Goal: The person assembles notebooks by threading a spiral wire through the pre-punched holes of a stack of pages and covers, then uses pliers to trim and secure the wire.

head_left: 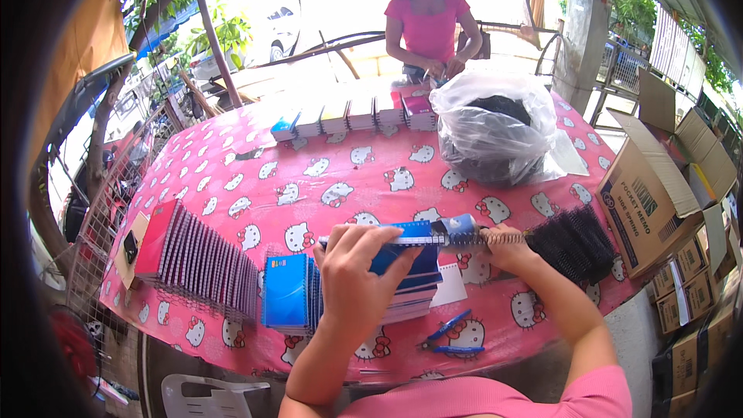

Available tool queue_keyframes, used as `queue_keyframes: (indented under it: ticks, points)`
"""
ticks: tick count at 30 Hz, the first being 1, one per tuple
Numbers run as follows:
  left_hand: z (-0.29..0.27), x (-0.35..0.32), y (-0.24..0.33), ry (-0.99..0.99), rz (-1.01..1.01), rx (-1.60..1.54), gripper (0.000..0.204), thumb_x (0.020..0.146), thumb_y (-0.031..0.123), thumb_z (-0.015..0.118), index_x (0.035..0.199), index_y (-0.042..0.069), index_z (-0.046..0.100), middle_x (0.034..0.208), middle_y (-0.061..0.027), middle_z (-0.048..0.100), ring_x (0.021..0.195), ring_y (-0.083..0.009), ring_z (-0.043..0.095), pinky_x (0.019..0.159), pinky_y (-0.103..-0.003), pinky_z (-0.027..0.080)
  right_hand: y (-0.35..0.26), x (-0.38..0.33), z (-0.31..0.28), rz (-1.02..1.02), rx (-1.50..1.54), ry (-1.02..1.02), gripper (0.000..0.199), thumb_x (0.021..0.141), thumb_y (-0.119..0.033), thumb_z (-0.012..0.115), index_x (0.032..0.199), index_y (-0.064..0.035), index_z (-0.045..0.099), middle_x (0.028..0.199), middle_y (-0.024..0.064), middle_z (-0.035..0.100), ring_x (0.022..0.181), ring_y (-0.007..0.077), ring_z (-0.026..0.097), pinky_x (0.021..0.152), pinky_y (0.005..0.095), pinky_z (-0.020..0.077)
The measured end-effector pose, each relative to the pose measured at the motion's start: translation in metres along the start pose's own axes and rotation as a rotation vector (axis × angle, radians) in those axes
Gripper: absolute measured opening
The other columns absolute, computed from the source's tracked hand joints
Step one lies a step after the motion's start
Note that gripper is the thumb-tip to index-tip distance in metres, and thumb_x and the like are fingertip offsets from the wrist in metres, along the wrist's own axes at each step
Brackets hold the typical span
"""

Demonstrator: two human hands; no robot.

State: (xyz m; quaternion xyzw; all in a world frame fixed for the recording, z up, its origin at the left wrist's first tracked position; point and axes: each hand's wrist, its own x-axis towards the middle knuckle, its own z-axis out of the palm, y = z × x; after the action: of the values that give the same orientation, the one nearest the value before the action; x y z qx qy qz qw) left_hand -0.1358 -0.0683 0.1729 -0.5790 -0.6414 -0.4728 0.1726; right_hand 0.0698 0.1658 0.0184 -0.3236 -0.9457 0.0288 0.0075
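At frame centre, the left hand clamps a blue notebook above the worktop; the right hand pinches a wire spiral at its edge. A loose grip could let the pages shift, so the spiral would probably miss holes.

Bright daylight blows out the background behind the shaded table, with fisheye bending and dark vignetted corners.
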Motion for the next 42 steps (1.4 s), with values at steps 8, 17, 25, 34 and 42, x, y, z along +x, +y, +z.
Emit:
queue_keyframes:
  ticks: [8,17,25,34,42]
  points:
    - [0.003,0.002,-0.002,-0.018,-0.032,-0.031,0.031,0.065,0.018,0.085,0.087,0.004,0.069,0.085,-0.0084,0.067,0.081,-0.0211,0.064,0.07,-0.034,0.05,-0.019,0.018,-0.037,-0.009,0.115,0.136,0.03,0.073,-0.007,0.062,0.101,-0.0033,0.052,0.091,0.0168,0.065,0.087,0.0344,0.065,0.069,0.0442,0.0527]
    - [0.005,0.009,-0.001,-0.08,-0.184,-0.059,0.037,0.063,0.022,0.086,0.09,0.004,0.068,0.084,-0.0093,0.067,0.078,-0.0197,0.065,0.071,-0.033,0.05,-0.041,0.058,-0.159,-0.494,0.361,0.363,0.04,0.067,-0.002,0.068,0.107,-0.0066,0.062,0.083,0.0094,0.068,0.078,0.0248,0.068,0.07,0.0348,0.0543]
    - [-0.007,0.0,-0.022,0.095,0.012,0.133,0.044,0.071,0.012,0.082,0.108,0.004,0.059,0.103,-0.0087,0.061,0.085,-0.0196,0.063,0.074,-0.035,0.052,-0.073,0.07,-0.177,-0.462,0.333,0.303,0.042,0.062,0.002,0.07,0.104,-0.0047,0.065,0.084,0.0079,0.069,0.081,0.0231,0.067,0.075,0.034,0.0536]
    - [-0.007,-0.031,-0.038,0.27,-0.568,-0.81,0.044,0.08,-0.012,0.066,0.122,-0.001,0.059,0.1,-0.008,0.066,0.091,-0.0105,0.061,0.075,-0.024,0.053,-0.103,0.082,-0.171,-0.72,0.875,0.179,0.05,0.064,0.0,0.068,0.114,-0.0042,0.063,0.092,0.0116,0.07,0.085,0.0184,0.068,0.072,0.0339,0.0535]
    - [-0.024,-0.038,-0.047,0.158,-0.64,-0.911,0.041,0.078,-0.014,0.066,0.117,-0.001,0.063,0.1,-0.0089,0.068,0.09,-0.0127,0.064,0.079,-0.025,0.053,-0.064,0.081,-0.093,-0.152,0.431,0.395,0.048,0.068,-0.005,0.07,0.114,-0.0038,0.055,0.1,0.0143,0.065,0.092,0.0304,0.064,0.079,0.0425,0.0509]
